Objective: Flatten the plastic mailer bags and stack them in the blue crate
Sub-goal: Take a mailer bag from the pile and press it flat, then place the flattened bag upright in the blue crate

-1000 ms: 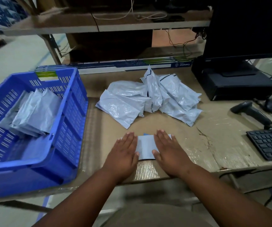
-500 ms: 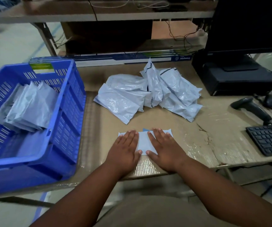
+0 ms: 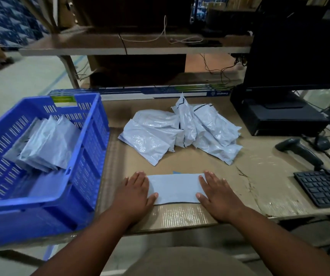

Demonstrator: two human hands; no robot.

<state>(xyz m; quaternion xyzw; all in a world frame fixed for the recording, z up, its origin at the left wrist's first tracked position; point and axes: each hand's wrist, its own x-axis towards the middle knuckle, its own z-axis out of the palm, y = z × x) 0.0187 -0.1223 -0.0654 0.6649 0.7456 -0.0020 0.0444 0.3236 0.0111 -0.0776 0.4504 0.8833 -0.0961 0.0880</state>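
Flattening one mailer bag [image 3: 175, 188] on the worktop [image 3: 259, 176].
Left hand [image 3: 135, 191] and right hand [image 3: 217, 193] are pressing its ends, fingers straight; next it is likely needing lifting into the blue crate [image 3: 92, 136].

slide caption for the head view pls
Both hands press a mailer bag flat on the table beside the blue crate.

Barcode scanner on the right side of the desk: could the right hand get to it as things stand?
Probably yes. The right hand lies flat on the mailer bag, holding nothing, and only bare desk lies between it and the barcode scanner; the keyboard sits nearer the person.
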